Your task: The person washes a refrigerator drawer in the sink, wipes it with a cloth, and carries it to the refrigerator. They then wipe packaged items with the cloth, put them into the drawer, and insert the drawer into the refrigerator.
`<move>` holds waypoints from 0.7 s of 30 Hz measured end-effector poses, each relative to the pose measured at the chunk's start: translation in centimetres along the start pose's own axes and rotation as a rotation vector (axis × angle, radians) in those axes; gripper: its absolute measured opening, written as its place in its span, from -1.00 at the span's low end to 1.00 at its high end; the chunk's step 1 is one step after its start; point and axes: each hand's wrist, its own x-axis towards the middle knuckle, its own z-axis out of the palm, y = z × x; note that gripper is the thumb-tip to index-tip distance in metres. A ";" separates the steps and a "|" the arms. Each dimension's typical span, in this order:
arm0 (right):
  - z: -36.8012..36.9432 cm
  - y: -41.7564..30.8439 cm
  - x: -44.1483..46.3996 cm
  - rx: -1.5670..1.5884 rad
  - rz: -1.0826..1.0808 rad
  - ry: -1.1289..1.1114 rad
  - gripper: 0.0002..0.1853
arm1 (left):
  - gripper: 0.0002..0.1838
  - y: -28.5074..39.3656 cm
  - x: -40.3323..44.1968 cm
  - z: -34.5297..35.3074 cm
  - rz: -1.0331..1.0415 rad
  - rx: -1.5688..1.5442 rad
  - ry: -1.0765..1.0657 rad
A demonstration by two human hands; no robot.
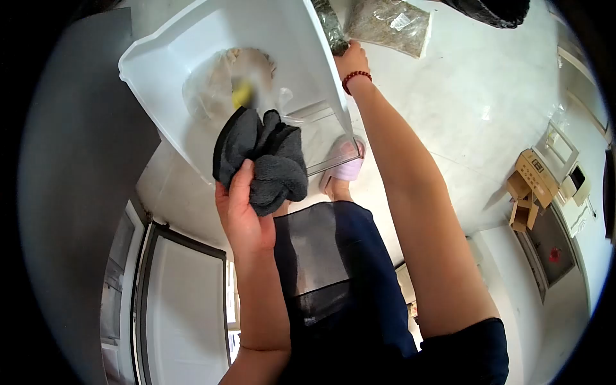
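My left hand (240, 208) is closed around a bunched dark grey cloth (276, 163), held up in front of the near side of a white plastic bin (160, 70). Inside the bin lie a clear plastic bag with beige contents (218, 83) and something small and yellow (242, 95). At the bin's right edge, my right hand (351, 61), with a red bead bracelet on the wrist, touches a clear bag of dark green stuff (330, 27). Its fingertips are partly hidden, and the fingers look bent against the bag.
A second clear bag with brownish contents (388, 29) lies on the floor beyond my right hand. Cardboard boxes (536, 176) stand at the far right. A dark panel (83, 160) rises on the left. A pink slipper (346, 163) is beside the bin.
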 end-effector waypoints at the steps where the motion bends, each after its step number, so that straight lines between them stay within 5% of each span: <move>1: -0.9 -1.3 -0.7 -0.050 0.048 -0.023 -0.17 | -0.64 -0.2 0.0 0.1 -0.011 0.008 0.000; 6: -1.1 0.8 1.7 0.188 -0.055 -0.234 -0.26 | -0.67 -0.5 0.2 0.8 -0.040 0.002 0.013; 12: -11.1 0.8 -5.9 0.835 -0.175 -0.335 -0.48 | -0.69 -0.3 -0.3 1.9 0.049 -0.032 0.076; 15: -17.1 -0.5 -12.1 0.827 -0.190 -0.421 -0.37 | -0.68 0.2 0.0 1.6 0.157 -0.048 0.172; 20: -16.1 -2.7 -16.1 0.462 -0.559 -0.254 -0.39 | -0.65 0.7 0.8 0.7 0.222 -0.035 0.229; 21: -15.8 -2.6 -15.5 0.577 -0.470 -0.274 -0.42 | -0.65 0.7 0.9 0.5 0.227 -0.027 0.222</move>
